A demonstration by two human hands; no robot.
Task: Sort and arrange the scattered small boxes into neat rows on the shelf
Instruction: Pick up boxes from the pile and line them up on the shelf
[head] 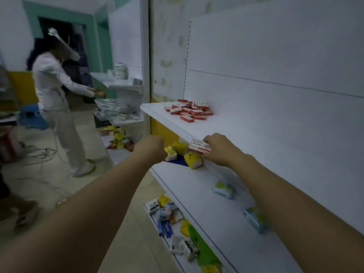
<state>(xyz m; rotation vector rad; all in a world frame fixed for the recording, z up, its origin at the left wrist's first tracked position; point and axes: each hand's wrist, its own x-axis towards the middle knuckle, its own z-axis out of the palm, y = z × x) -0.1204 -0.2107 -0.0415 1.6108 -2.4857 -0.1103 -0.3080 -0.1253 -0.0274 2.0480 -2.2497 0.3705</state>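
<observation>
White-clad, another person (pixel 53 91) stands at far left. Our left hand (pixel 150 149) reaches forward, curled into a fist with nothing visible in it. Red-and-white small boxes (pixel 189 111) lie heaped near the far left end of the shelf (pixel 236 131). Our outstretched right hand (pixel 218 149) pinches one box (pixel 200 147) at the shelf's front edge.

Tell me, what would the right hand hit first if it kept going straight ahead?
Bare shelf comes first, then probably the heap of red boxes further along; the right hand, holding a little box, sits near the front edge, so it might slip past.
</observation>
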